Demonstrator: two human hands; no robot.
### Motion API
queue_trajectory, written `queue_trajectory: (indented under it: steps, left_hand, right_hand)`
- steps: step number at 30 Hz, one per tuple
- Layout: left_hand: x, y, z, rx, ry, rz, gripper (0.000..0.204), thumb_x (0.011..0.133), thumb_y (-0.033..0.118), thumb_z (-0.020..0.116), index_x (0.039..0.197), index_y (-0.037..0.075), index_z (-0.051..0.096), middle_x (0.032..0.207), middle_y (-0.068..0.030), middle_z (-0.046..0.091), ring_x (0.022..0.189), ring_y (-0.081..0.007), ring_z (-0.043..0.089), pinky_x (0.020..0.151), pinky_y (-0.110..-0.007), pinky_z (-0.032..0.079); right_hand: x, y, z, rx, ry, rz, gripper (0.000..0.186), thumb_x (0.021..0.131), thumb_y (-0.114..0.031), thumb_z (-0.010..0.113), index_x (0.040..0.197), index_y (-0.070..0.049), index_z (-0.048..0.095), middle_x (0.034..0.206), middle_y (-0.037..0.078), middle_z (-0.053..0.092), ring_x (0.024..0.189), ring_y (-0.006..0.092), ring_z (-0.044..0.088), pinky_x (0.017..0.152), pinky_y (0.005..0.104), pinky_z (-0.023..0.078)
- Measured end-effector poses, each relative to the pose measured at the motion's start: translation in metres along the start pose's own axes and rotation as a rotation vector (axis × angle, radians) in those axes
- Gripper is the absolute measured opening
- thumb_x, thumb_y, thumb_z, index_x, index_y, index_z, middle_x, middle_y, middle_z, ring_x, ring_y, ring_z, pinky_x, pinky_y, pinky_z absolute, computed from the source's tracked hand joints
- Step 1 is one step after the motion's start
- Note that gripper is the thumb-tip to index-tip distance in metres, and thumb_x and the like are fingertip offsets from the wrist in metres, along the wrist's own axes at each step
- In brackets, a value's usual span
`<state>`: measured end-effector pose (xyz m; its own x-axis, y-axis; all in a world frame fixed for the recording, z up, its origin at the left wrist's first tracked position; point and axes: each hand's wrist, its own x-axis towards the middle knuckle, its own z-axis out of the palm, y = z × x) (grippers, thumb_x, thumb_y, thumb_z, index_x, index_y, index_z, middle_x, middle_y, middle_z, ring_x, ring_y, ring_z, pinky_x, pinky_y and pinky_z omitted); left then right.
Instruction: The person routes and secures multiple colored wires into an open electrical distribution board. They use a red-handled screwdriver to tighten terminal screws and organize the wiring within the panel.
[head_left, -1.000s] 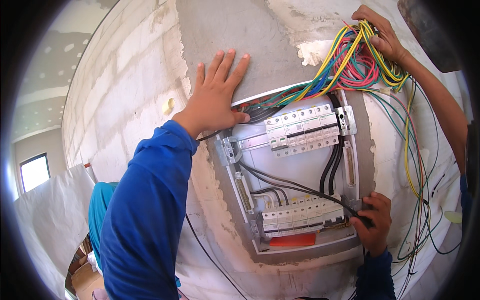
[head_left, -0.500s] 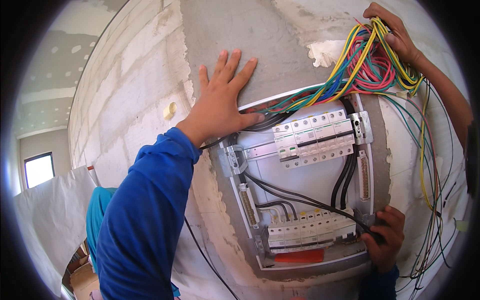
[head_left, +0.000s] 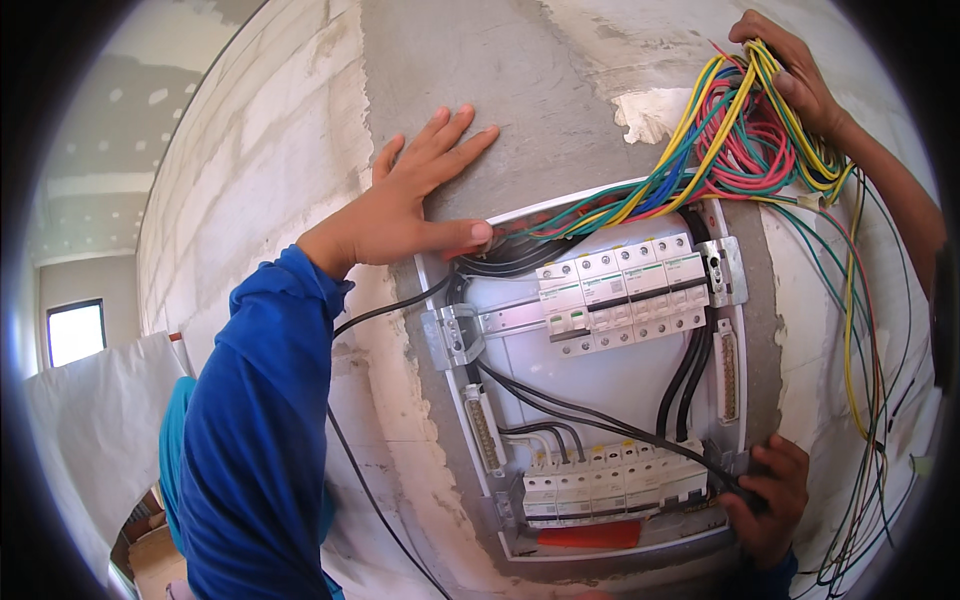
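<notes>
The left hand (head_left: 400, 215) lies flat on the grey plaster wall (head_left: 520, 90) at the upper middle of the frame, fingers (head_left: 450, 135) spread and open, gripping nothing; its thumb tip touches the upper left corner of the white frame of the electrical panel box (head_left: 600, 375), which is set into the wall and fills the centre and lower right of the frame. The blue sleeve (head_left: 260, 440) of that arm runs down to the lower left. The right hand (head_left: 765, 495) sits at the lower right corner of the box, fingers curled closed around a black cable (head_left: 600, 420) that runs from there diagonally up and left across the box's white back plate. Inside the box, an upper row of white circuit breakers (head_left: 625, 290) sits on a metal rail, and a lower row of breakers (head_left: 610, 485) sits near the bottom, with an orange-red strip (head_left: 590, 535) just beneath it. A bundle of coloured wires (head_left: 740, 140), yellow, red, green and blue, rises out of the box's top edge toward the upper right of the frame, where another person's hand (head_left: 790, 75) holds it bunched against the wall; loose strands hang down the right side. At the far left of the frame a small window (head_left: 75, 330) shows, with a pale sheet (head_left: 90, 430) draped below it.
</notes>
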<state>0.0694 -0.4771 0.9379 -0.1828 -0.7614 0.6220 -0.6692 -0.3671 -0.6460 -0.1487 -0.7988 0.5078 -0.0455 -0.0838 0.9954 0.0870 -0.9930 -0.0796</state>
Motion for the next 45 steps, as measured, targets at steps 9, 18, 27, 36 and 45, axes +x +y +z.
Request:
queue_trajectory:
  steps: [9, 18, 27, 36, 45]
  left_hand:
    - [-0.0016, 0.0004, -0.0033, -0.060, 0.004, -0.014, 0.088, 0.100, 0.061, 0.068, 0.174, 0.026, 0.034, 0.185, -0.0108, 0.014, 0.171, -0.0288, -0.001, 0.134, -0.055, -0.005]
    - [-0.0017, 0.0035, 0.0006, -0.063, 0.030, -0.027, 0.087, 0.101, 0.059, 0.068, 0.174, 0.026, 0.034, 0.185, -0.0104, 0.013, 0.171, -0.0273, -0.001, 0.134, -0.053, -0.008]
    - [0.0003, 0.0030, 0.0026, -0.040, 0.018, -0.047, 0.091, 0.099, 0.063, 0.068, 0.174, 0.026, 0.032, 0.185, -0.0108, 0.011, 0.171, -0.0277, -0.003, 0.133, -0.053, -0.010]
    - [0.0008, 0.0051, 0.0003, -0.044, 0.003, -0.055, 0.092, 0.099, 0.063, 0.068, 0.174, 0.025, 0.031, 0.185, -0.0114, 0.010, 0.171, -0.0283, -0.005, 0.133, -0.054, -0.011]
    - [0.0001, 0.0066, 0.0000, -0.062, 0.001, -0.065, 0.091, 0.100, 0.062, 0.069, 0.174, 0.025, 0.032, 0.185, -0.0116, 0.010, 0.171, -0.0281, -0.005, 0.133, -0.053, -0.011]
  right_hand:
    - [0.0007, 0.0008, -0.0027, 0.014, -0.010, -0.015, 0.035, 0.075, -0.027, 0.095, 0.090, -0.006, 0.072, 0.122, 0.016, 0.074, 0.128, 0.0443, 0.062, 0.105, 0.0548, 0.053]
    - [0.0041, 0.0026, -0.0030, 0.035, -0.012, -0.030, 0.035, 0.074, -0.026, 0.096, 0.091, -0.005, 0.074, 0.122, 0.016, 0.074, 0.128, 0.0438, 0.062, 0.105, 0.0544, 0.053]
    - [0.0061, 0.0014, -0.0043, 0.047, -0.018, -0.034, 0.035, 0.073, -0.025, 0.096, 0.092, -0.005, 0.074, 0.122, 0.016, 0.074, 0.128, 0.0435, 0.062, 0.105, 0.0544, 0.053]
    - [0.0069, 0.0005, -0.0072, 0.058, -0.028, -0.044, 0.036, 0.071, -0.024, 0.096, 0.093, -0.005, 0.075, 0.122, 0.016, 0.073, 0.128, 0.0432, 0.062, 0.106, 0.0543, 0.052]
    - [0.0068, -0.0012, -0.0088, 0.068, -0.035, -0.062, 0.036, 0.070, -0.023, 0.096, 0.094, -0.005, 0.076, 0.122, 0.015, 0.073, 0.128, 0.0430, 0.061, 0.106, 0.0543, 0.052]
